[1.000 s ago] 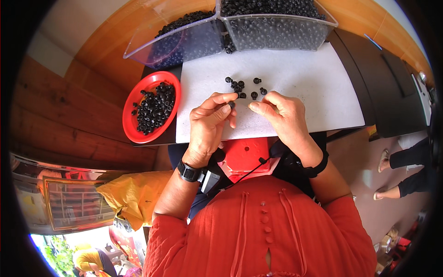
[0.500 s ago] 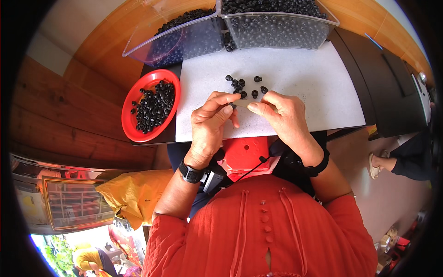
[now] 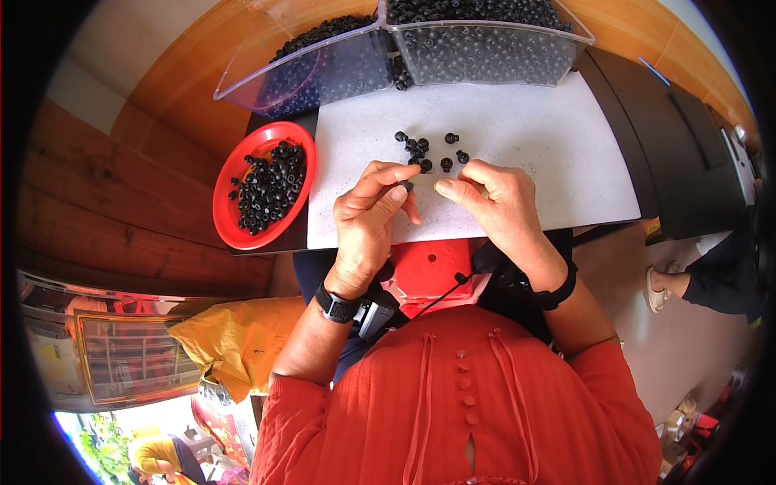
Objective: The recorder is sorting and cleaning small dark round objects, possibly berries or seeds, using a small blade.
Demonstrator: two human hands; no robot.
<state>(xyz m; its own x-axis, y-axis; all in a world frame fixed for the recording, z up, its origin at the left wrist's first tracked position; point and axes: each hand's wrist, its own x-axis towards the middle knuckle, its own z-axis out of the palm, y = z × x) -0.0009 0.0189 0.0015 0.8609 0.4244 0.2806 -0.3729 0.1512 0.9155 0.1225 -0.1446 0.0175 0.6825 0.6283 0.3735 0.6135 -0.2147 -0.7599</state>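
Over the near part of a white board [image 3: 558,153], my left hand [image 3: 364,218] pinches a small black round part [image 3: 406,186] between thumb and fingers. My right hand [image 3: 505,206] is closed on a thin flat strip that looks like a blade [image 3: 422,182]. Its free end meets or nearly meets the black part; the exact contact is too small to make out. Just beyond my fingers lie several loose black knobbed parts [image 3: 416,149] on the board, some clustered, others apart. A red plate [image 3: 225,212] heaped with black ring-like pieces [image 3: 273,187] stands left of my left hand.
Two clear plastic bins [image 3: 485,56] full of black parts stand along the board's far edge. A red stool [image 3: 432,271] sits below the table's near edge, and a yellow bag [image 3: 242,339] is at lower left. Another person's leg [image 3: 675,284] shows at right.
The strip in my right hand has tilted slightly and looks paler. My left wrist has shifted a little. Both grips and the loose parts look unchanged.
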